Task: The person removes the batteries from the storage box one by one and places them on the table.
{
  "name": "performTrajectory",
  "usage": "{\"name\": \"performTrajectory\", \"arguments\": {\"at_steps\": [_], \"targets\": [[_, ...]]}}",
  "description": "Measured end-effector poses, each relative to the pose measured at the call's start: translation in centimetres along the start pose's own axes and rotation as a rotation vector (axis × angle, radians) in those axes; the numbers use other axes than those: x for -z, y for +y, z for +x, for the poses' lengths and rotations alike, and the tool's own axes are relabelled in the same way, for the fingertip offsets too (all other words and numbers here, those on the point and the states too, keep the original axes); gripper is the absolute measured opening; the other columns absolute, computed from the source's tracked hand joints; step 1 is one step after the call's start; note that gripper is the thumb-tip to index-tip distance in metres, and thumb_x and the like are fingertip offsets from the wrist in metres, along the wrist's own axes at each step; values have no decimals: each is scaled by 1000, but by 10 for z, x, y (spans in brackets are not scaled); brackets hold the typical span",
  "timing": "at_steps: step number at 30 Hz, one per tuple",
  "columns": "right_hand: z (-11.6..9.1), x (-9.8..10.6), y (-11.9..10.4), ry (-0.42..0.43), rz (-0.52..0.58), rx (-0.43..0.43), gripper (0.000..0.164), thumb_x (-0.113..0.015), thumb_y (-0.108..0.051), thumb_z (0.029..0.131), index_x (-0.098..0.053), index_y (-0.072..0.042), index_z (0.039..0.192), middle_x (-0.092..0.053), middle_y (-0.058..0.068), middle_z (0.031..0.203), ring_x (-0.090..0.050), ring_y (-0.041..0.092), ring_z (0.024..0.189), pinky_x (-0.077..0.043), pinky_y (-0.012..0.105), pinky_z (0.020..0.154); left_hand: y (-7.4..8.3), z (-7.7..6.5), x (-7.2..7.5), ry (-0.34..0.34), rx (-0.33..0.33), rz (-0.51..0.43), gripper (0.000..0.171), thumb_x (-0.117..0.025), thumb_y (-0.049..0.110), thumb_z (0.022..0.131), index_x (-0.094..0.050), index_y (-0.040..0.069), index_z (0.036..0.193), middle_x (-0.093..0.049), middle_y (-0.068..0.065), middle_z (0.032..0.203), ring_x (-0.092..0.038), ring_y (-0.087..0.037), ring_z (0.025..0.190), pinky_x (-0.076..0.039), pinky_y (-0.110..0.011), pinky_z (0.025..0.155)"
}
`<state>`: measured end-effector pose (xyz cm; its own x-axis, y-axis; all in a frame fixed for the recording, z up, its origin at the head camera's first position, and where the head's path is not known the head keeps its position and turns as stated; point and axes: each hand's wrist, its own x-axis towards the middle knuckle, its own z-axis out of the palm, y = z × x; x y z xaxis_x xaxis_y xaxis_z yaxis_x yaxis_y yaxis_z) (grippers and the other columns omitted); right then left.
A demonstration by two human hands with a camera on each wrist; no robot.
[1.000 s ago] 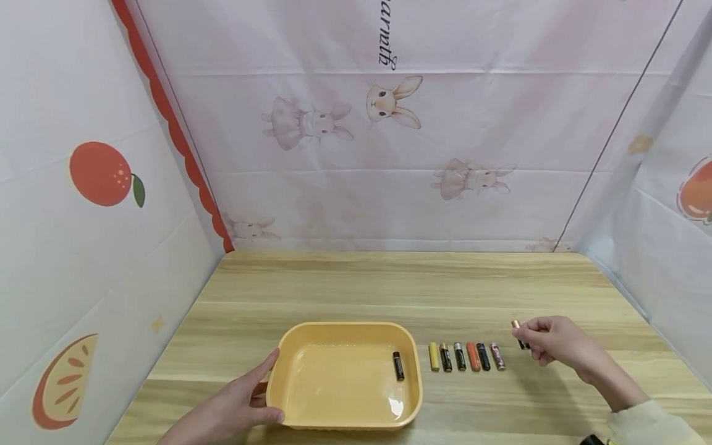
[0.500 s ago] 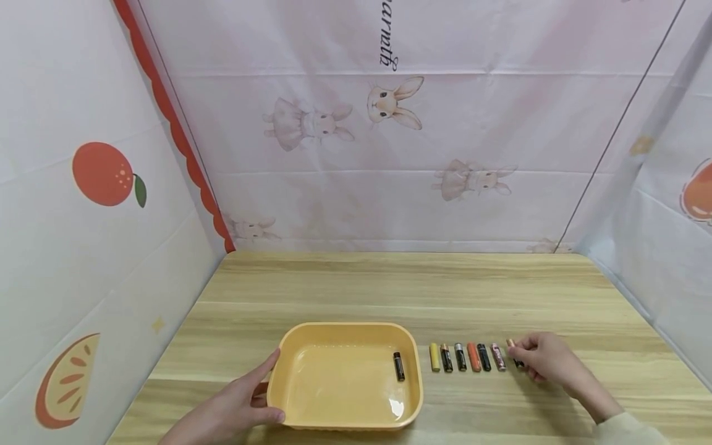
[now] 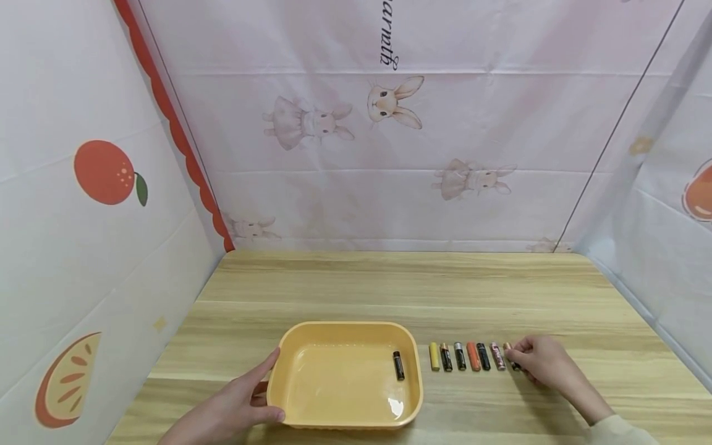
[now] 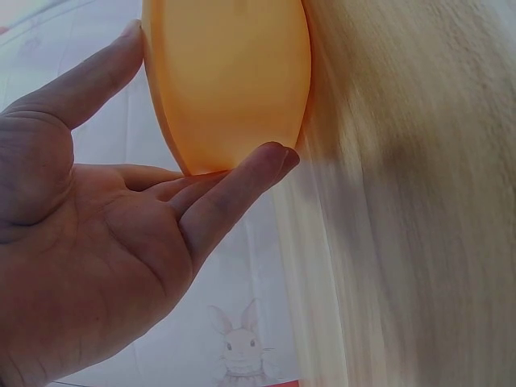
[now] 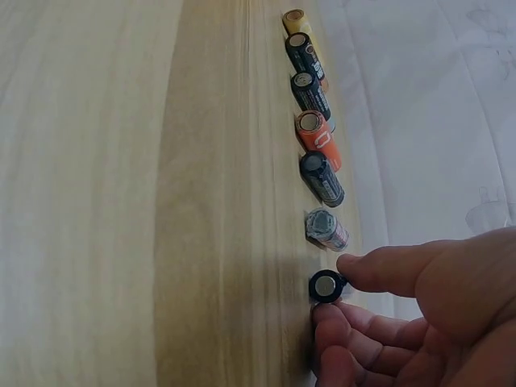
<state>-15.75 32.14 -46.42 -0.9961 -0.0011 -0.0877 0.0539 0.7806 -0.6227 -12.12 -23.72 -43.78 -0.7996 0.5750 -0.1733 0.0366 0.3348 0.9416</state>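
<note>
My right hand (image 3: pixel 544 363) pinches a black battery with a copper-coloured end (image 5: pixel 326 286) between thumb and fingers, low at the table's surface. That battery lies at the right end of a row, just beside a pink-and-silver battery (image 3: pixel 497 356). To the left, my left hand (image 3: pixel 230 405) holds the left end of a yellow plastic tray (image 3: pixel 328 386), its thumb on one edge and fingers against the other in the left wrist view. Inside the tray, near its right wall, lies one black battery (image 3: pixel 398 366).
Leftward along the row lie a dark battery (image 3: pixel 484 357), an orange one (image 3: pixel 473 356), a black-and-silver one (image 3: pixel 460 356), a black-and-copper one (image 3: pixel 446 357) and a yellow one (image 3: pixel 434 357). The wooden table (image 3: pixel 389 278) ends at a printed cloth backdrop (image 3: pixel 345 204).
My right hand has moved left and down with the black-and-copper battery, from above the table to the row's right end. The left hand and the tray have stayed put.
</note>
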Motion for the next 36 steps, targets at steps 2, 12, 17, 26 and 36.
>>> {"name": "performTrajectory", "arguments": {"at_steps": [2,12,17,26,36], "targets": [[0,0,0,4,-5,1,20,-69,-19,96,-68,-9,80,-52,-1,51,-45,11,46,-35,22,43,0,0,0,0,-5,12,109,-77,8,93,8,-8,160,-51,-35,143,-62,-35,120,-55,-25,90],[-1,2,-1,-8,-29,-34,45,-63,-32,103,-55,-12,64,-50,-3,49,-42,11,46,-33,22,43,1,0,1,0,2,9,111,-78,13,93,8,-8,160,-53,-33,142,-62,-35,120,-55,-26,91],[0,4,0,-17,-9,-83,50,-59,-38,106,-53,-11,63,-54,0,52,-45,12,47,-35,23,44,2,0,1,5,8,15,110,-78,13,93,7,-8,160,-52,-33,142,-62,-35,121,-55,-25,90],[0,5,-1,-1,22,-97,53,-55,-43,107,-56,-8,67,-56,2,54,-52,15,49,-40,26,45,1,1,0,1,7,10,110,-78,9,92,7,-10,159,-53,-34,141,-63,-36,120,-55,-25,89],[-2,6,0,2,16,-94,54,-54,-43,108,-57,-8,68,-55,2,55,-52,15,49,-41,26,45,-1,2,0,-4,11,7,110,-78,10,92,7,-8,160,-54,-33,140,-64,-34,118,-55,-24,89]]}}
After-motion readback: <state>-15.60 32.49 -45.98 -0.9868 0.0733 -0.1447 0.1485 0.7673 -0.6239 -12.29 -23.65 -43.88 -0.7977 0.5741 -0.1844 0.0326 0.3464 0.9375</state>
